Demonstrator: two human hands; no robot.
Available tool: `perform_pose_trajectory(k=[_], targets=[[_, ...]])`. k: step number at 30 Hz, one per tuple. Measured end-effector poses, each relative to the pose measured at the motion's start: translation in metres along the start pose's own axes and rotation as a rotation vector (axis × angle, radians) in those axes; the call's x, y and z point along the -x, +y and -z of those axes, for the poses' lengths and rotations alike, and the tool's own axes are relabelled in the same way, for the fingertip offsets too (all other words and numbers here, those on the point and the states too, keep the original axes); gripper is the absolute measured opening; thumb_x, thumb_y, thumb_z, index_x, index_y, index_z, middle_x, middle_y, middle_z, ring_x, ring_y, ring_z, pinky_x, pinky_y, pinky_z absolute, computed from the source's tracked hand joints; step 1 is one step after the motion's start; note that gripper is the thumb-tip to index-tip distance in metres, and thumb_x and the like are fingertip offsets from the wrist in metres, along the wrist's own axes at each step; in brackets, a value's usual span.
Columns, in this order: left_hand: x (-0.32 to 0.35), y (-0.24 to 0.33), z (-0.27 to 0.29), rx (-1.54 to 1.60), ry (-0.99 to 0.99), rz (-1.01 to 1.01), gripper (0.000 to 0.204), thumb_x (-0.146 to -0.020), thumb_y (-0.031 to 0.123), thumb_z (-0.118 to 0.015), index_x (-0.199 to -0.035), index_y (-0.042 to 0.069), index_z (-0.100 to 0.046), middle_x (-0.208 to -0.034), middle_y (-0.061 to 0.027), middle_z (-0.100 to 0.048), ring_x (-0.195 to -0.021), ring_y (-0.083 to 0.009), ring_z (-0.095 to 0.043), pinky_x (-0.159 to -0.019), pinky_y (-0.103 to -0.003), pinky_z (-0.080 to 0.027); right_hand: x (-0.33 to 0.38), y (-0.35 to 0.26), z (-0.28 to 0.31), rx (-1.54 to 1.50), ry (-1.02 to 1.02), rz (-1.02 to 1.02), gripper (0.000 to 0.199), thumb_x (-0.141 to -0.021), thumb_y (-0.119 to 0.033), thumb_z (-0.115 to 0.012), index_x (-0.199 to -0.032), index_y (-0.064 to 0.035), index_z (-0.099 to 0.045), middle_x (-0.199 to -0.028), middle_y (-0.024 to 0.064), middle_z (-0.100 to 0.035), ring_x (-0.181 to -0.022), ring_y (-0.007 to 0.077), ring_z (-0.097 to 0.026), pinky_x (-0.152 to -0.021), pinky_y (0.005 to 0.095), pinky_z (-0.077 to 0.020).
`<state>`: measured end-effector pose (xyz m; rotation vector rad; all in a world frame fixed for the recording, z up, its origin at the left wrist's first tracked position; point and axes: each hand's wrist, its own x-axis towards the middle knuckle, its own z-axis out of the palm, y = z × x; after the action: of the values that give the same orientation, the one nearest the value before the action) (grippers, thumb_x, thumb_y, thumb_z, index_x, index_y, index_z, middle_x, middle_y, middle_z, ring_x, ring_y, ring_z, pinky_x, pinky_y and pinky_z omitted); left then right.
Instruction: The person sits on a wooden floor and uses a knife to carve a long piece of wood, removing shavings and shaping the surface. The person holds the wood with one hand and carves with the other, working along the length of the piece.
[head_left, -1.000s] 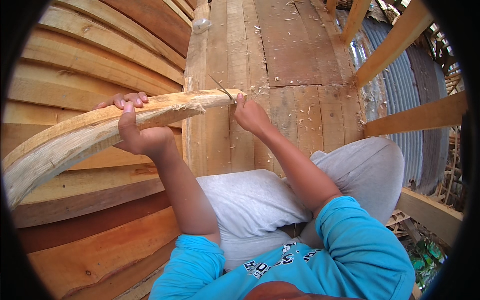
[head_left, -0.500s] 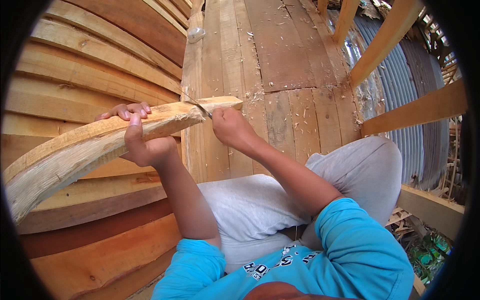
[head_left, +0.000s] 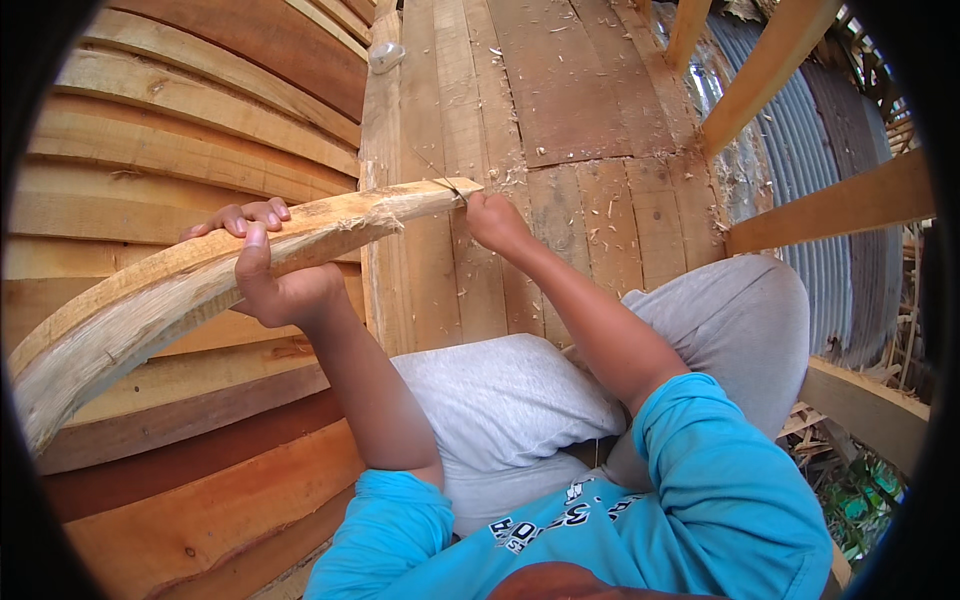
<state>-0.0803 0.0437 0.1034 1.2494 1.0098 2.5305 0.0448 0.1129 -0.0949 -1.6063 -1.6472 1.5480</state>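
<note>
A long, curved piece of pale wood (head_left: 160, 290) runs from the lower left up to a tapered tip near the middle of the view. My left hand (head_left: 270, 275) grips it from below, with the thumb on the near side and fingertips over the far edge. Close to the tip, my right hand (head_left: 497, 222) is closed round the handle of a knife, mostly hidden in the fist. The thin dark knife blade (head_left: 455, 190) lies across the wood at its tip. Rough, splintered fibres show along the wood's near edge.
Wood shavings lie scattered on the plank floor (head_left: 590, 110). A plank wall (head_left: 200, 140) rises on the left, with a small clear plastic object (head_left: 385, 57) beside it. Wooden rails (head_left: 830, 212) and corrugated metal sheets (head_left: 800, 180) stand on the right. My bent legs (head_left: 500, 385) are below.
My right hand and the knife have slid right along the wood, from the splintered part out to the tip. My left hand keeps its grip, shifting slightly with the view.
</note>
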Motion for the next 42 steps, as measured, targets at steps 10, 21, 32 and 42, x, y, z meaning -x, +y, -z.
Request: perform_pose_trajectory(k=[10, 21, 32, 42], targets=[[0.0, 0.003, 0.0, 0.059, -0.025, 0.039, 0.056, -0.068, -0.001, -0.054, -0.122, 0.007, -0.042, -0.084, -0.0081, -0.047, -0.07, -0.0173, -0.048, -0.068, -0.034, -0.046, -0.006, 0.014, -0.005, 0.009, 0.015, 0.02, 0.054, -0.097, -0.03, -0.033, -0.095, 0.0124, -0.066, -0.095, 0.0348, -0.065, -0.1, 0.0482, -0.063, -0.094, 0.0518, -0.0455], [-0.001, 0.002, 0.001, -0.078, 0.124, -0.024, 0.051, -0.069, 0.001, -0.056, -0.119, 0.004, -0.041, -0.083, -0.0081, -0.048, -0.066, -0.0154, -0.049, -0.064, -0.032, -0.047, -0.007, 0.01, -0.015, -0.069, -0.027, 0.03, 0.057, -0.097, -0.031, -0.031, -0.097, 0.0135, -0.065, -0.1, 0.039, -0.062, -0.102, 0.0494, -0.062, -0.093, 0.0514, -0.0477], [0.006, 0.006, -0.009, -0.13, 0.175, -0.071, 0.05, -0.069, -0.002, -0.054, -0.117, 0.003, -0.041, -0.083, -0.009, -0.047, -0.069, -0.0174, -0.05, -0.063, -0.032, -0.048, 0.026, -0.032, -0.017, -0.144, -0.05, 0.057, 0.058, -0.099, -0.032, -0.03, -0.086, 0.0125, -0.064, -0.084, 0.0364, -0.064, -0.09, 0.0511, -0.063, -0.086, 0.0528, -0.0488], [0.001, 0.005, 0.002, -0.156, 0.179, -0.068, 0.047, -0.071, 0.002, -0.055, -0.116, 0.003, -0.042, -0.083, -0.0098, -0.048, -0.066, -0.0182, -0.049, -0.064, -0.032, -0.048, 0.053, -0.056, -0.011, -0.016, -0.074, 0.236, 0.062, -0.103, -0.036, -0.034, -0.066, 0.0092, -0.055, -0.069, 0.0316, -0.059, -0.071, 0.0458, -0.063, -0.071, 0.0519, -0.0478]])
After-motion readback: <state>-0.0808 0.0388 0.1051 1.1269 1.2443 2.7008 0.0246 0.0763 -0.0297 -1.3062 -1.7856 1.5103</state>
